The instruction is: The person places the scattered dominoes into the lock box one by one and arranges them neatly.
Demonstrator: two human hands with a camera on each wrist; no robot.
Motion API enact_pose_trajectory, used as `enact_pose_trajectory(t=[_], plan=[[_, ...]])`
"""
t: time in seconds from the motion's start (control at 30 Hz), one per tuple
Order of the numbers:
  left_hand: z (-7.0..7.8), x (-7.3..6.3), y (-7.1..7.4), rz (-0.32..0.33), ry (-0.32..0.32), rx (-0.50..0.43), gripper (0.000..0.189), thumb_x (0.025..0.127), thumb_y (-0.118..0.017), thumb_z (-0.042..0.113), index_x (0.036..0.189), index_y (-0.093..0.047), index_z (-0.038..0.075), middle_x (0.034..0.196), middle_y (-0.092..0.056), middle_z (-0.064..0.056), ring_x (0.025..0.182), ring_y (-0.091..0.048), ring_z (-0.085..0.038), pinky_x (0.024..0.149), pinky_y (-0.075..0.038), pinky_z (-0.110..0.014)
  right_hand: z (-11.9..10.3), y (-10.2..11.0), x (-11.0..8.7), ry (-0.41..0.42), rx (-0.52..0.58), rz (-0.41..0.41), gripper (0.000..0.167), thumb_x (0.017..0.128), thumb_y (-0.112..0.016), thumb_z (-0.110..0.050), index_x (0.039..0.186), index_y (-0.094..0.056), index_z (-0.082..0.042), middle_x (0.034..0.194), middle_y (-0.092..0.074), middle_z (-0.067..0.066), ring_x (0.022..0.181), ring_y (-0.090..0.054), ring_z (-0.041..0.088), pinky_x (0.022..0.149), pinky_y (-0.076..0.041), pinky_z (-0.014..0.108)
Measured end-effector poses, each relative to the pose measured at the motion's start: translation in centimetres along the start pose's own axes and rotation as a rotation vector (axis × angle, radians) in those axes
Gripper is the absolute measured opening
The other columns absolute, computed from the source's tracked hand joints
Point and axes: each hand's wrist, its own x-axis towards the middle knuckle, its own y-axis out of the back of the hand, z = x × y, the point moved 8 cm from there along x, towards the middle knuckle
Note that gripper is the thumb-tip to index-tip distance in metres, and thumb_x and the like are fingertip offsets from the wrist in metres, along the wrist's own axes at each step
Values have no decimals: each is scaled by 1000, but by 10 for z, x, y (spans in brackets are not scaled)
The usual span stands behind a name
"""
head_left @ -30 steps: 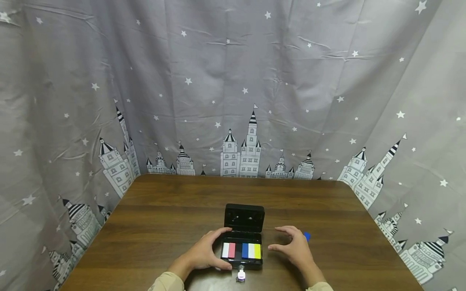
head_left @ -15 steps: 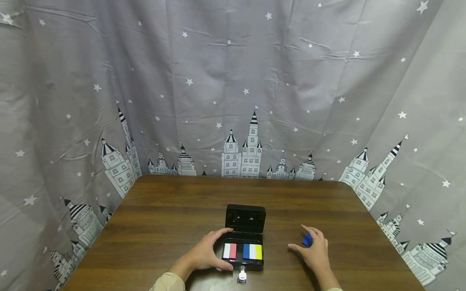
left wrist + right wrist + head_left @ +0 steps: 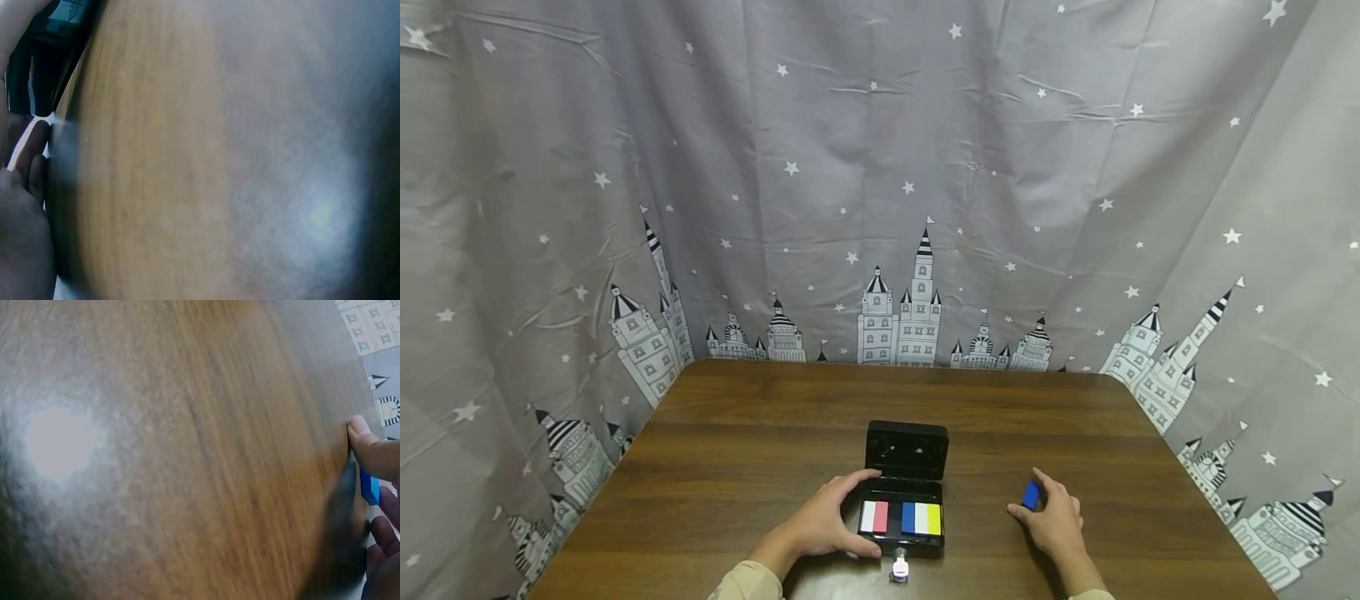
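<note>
A black hinged case (image 3: 901,543) stands on the table with its lid (image 3: 907,450) raised. Inside lie white and pink blocks (image 3: 874,517) on the left, and blue, white and yellow ones (image 3: 921,518) on the right, with a dark gap between. My left hand (image 3: 820,521) holds the case from its left side, thumb at the front corner and forefinger near the hinge. The left wrist view catches the case's dark edge (image 3: 40,78). To the right, my right hand (image 3: 1054,517) pinches a loose blue block (image 3: 1031,496) between thumb and forefinger; its blue end (image 3: 370,487) shows in the right wrist view.
A small shiny piece (image 3: 898,567) lies at the front of the case. The brown wooden table (image 3: 760,417) reaches back to a grey curtain (image 3: 820,208) printed with stars and castles.
My right hand has moved right from beside the case to the loose blue block, and its fingers have closed round it. The block has turned slightly. The left hand stays on the case.
</note>
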Motion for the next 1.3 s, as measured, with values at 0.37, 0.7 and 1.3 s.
enact_pose_trajectory(t=[0.37, 0.7, 1.3], plan=[[2, -1, 1, -5, 21, -2, 103, 60, -93, 55, 148, -46, 31, 137, -53, -6, 124, -48, -31, 100, -38, -61, 5, 5, -3, -19, -20, 51, 72, 80, -85, -28, 135, -54, 6, 140, -44, 36, 121, -33, 57, 100, -25, 72], [2, -1, 0, -10, 28, -11, 103, 60, -93, 55, 149, -46, 31, 140, -52, -6, 125, -47, -31, 100, -38, -63, 5, 5, -3, -1, -35, 66, 56, 84, -82, -22, 128, -62, 4, 137, -49, 36, 123, -33, 57, 98, -25, 72], [1, -2, 1, -17, 34, -8, 102, 61, -92, 56, 149, -46, 32, 142, -51, -6, 128, -46, -33, 101, -37, -64, -43, -15, -7, 161, -12, 90, 51, 76, -88, -22, 119, -70, 0, 127, -60, 29, 115, -45, 47, 94, -35, 64]])
